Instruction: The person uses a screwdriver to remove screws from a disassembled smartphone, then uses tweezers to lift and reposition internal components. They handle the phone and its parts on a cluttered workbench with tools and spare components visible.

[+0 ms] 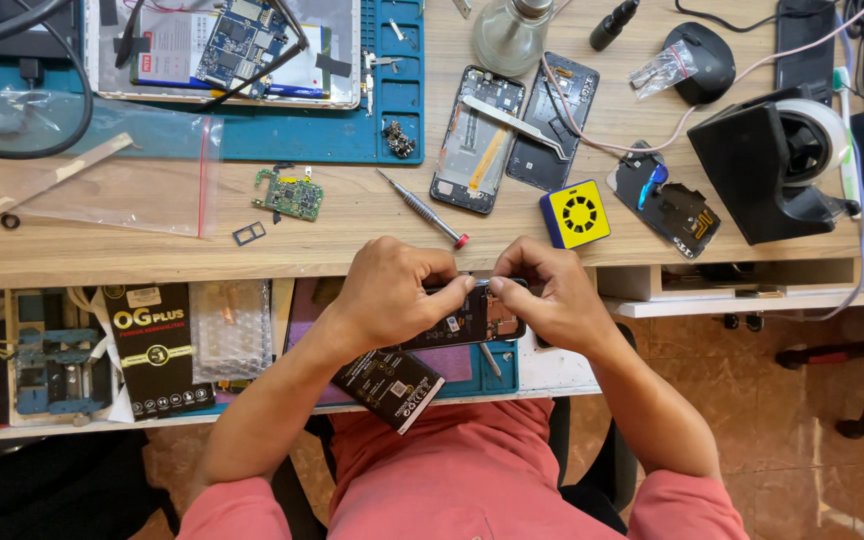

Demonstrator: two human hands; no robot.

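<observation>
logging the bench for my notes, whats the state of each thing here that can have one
phone in hands: back off, insides bare, held over the drawer
left hand: gripping the phone's left end
right hand: pinching its top edge
second phone: opened, lying flat on the desk
tablet: back off, circuit board showing
screwdriver: lying loose on the desk
small green circuit board: removed, lying loose
drawer: pulled out

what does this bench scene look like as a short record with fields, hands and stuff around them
left hand: left hand holds one end of an opened phone
right hand: right hand pinches the phone's top edge, fingertips meeting the left
below hands: battery on the pull-out shelf
desk near hands: screwdriver, yellow square box, green circuit board
farther back: two phone shells, tape dispenser, blue mat
</observation>
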